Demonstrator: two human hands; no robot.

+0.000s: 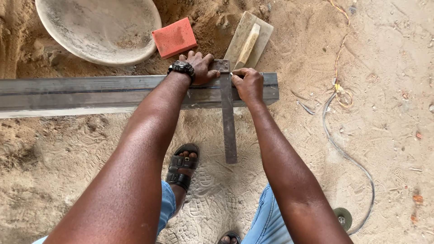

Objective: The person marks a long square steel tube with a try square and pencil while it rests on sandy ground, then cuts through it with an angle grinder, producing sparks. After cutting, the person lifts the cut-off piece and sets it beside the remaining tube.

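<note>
Both forearms reach to the steel beam [90, 92]: left hand [199, 68] flat on a square [228, 117], right hand [247, 83] pinching a marker (barely visible); beyond the beam, basin [97, 29], red block [174, 37].

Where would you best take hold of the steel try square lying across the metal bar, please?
Probably by its long blade, from the near side: it overhangs the metal bar toward the feet with sand below and nothing beside it. The far end is covered by the left hand and right hand.

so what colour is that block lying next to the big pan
Orange-red, a flat rectangular block on the sand beside the grey pan; the head view shows it clearly.
</note>
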